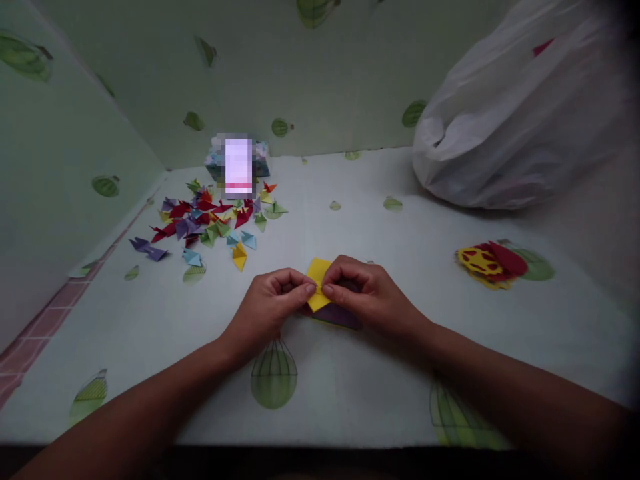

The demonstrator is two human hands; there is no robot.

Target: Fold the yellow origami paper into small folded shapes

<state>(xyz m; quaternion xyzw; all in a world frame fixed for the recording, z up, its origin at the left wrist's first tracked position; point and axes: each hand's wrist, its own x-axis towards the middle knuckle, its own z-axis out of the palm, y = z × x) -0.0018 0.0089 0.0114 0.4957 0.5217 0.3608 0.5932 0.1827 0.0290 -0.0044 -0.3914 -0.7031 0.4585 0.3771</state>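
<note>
A folded piece of yellow paper (319, 269) is pinched between both hands, a little above the middle of the table. My left hand (274, 299) grips its left side between thumb and forefinger. On the opposite side, my right hand (367, 290) pinches it the same way, the two thumb tips nearly meeting. Just below it lies a dark purple sheet or stack of paper (336, 315) with a thin yellow edge, partly covered by my right hand. Fingers hide the sides of the yellow paper.
At the back left lies a pile of colourful folded paper cranes (205, 217). A lit phone (239, 165) leans on a patterned box (263, 160). To the right are red and yellow cut paper pieces (507, 260). A large white plastic bag (505, 127) bulges over the back right.
</note>
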